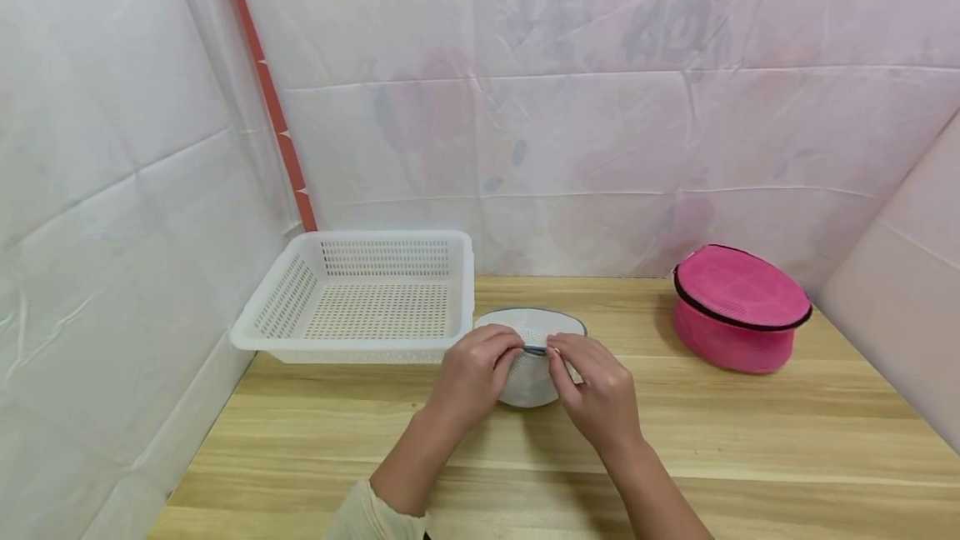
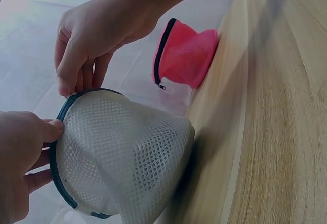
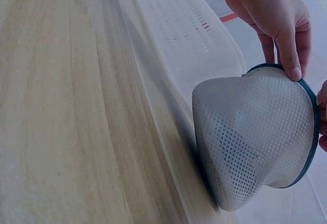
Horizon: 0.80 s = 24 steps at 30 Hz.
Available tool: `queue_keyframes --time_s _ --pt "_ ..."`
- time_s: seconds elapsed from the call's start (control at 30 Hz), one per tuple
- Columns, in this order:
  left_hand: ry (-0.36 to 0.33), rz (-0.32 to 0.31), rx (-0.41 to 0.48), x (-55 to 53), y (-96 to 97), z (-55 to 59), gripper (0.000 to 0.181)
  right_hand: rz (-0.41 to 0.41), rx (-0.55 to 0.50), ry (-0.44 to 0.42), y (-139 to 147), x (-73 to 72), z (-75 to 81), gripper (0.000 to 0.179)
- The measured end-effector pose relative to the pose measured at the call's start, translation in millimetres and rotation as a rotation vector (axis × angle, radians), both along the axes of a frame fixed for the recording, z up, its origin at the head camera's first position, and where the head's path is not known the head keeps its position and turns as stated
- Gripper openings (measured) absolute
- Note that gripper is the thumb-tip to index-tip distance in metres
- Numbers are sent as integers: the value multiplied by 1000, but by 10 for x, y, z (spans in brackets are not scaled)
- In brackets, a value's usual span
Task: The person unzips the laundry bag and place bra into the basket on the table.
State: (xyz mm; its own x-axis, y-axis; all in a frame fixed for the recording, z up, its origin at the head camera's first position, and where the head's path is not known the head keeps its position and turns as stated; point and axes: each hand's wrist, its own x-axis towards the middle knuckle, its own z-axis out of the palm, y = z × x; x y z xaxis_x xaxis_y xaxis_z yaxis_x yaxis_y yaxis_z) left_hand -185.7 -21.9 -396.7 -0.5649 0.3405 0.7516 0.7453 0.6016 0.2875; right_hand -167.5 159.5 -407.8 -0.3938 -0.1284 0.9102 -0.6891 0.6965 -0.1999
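Thumb and fingers of the left hand [image 1: 472, 367] come together on the dark rim [image 1: 534, 350] of a white mesh bag [image 1: 527, 386], pinching it from the left. The right hand [image 1: 600, 394] pinches the same rim just to the right, its thumb on the near side, so that a short length of rim shows between the two sets of fingertips. A pale sleeve [image 1: 375, 515] covers part of the left forearm; the right forearm is bare where it shows.

The bag hangs below both hands near the middle of the worktop [image 1: 735, 432], its mouth spread and its far rim arching up behind the fingers. Its base sits low over the wood; whether it touches cannot be told. In the left wrist view, the mesh side is creased and partly folded inward.

Bare wood grain stretches in front of the bag and off to its right. On the left there is less room: a white perforated basket [image 1: 352, 346] stands just beyond the left hand, its right side close beside the bag. Well apart on the right, a pink mesh bag [image 1: 738, 302] with a black zipped edge stands near the back of the worktop, its top tilted. Creased pale sheeting [image 1: 570, 140] closes off the back and sides, with a red strip [image 1: 270, 98] running up behind the basket.
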Motion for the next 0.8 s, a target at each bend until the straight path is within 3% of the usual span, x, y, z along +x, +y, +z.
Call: queue_keyframes --time_s 0.8 --pt "-41 16 -4 -5 -27 11 5 -36 -22 -28 24 8 11 12"
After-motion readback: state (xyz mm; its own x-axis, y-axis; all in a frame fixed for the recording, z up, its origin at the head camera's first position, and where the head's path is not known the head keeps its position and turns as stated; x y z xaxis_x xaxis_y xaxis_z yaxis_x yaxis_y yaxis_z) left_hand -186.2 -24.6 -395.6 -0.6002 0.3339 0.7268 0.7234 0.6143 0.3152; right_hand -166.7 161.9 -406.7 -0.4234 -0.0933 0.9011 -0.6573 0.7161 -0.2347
